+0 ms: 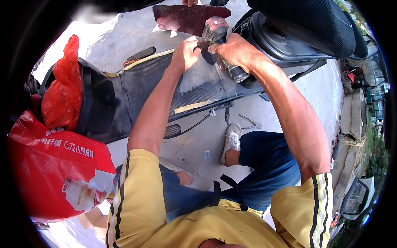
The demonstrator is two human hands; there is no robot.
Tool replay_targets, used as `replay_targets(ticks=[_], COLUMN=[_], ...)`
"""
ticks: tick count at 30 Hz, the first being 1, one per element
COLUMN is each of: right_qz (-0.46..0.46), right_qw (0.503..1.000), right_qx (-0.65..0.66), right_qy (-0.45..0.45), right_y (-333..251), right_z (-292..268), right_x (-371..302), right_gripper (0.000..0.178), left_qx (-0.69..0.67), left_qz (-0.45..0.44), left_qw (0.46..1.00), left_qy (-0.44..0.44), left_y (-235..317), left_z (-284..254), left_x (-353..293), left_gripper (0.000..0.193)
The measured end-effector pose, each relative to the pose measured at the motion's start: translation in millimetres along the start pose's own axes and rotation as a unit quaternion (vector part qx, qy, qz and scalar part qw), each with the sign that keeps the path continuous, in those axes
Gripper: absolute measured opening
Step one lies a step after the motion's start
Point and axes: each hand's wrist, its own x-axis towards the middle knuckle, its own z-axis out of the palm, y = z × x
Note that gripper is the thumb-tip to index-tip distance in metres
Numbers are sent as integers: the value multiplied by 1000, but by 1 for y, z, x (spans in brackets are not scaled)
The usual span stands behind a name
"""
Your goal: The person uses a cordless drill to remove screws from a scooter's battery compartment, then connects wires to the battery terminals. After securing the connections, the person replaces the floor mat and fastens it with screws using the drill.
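My right hand (236,51) is wrapped round the handle of a cordless drill (216,28), its dark base slanting down past my wrist. Close in front of the tool, my left hand (186,53) has its thumb and fingers pinched together at a small dark piece. What that piece is cannot be made out. Both hands are above the black ribbed footboard (153,82) of a scooter, which has yellowish strips along its edges. Beyond the drill lies a dark red, rough-edged panel (182,18), with another person's hand (190,2) at its top edge.
The scooter's black seat (310,25) rises at the upper right. At left, a red plastic bag (62,91) sits in the scooter's front, with a large red printed sack (62,169) nearer me. A loose cable (198,124) and thin wires (250,122) are beside my shoe.
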Motion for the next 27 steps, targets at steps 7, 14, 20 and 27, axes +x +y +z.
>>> replay_targets(ticks=[7, 14, 20, 27], right_qz=[4, -57, 34, 80], right_qw=[998, 997, 998, 991], right_qx=[-62, -43, 42, -11], right_qy=[-8, 35, -28, -106], right_y=[7, 21, -17, -24], right_z=[-2, 5, -1, -15], right_x=[8, 17, 12, 44], right_gripper=[48, 35, 34, 34], left_qx=[-23, -19, 53, 39], left_qz=[9, 11, 33, 55], left_qw=[1000, 1000, 997, 997], left_qy=[11, 8, 36, 30], left_y=[-2, -2, -36, -6], left_z=[4, 7, 18, 15], left_x=[0, 0, 3, 3], left_gripper=[20, 19, 15, 11])
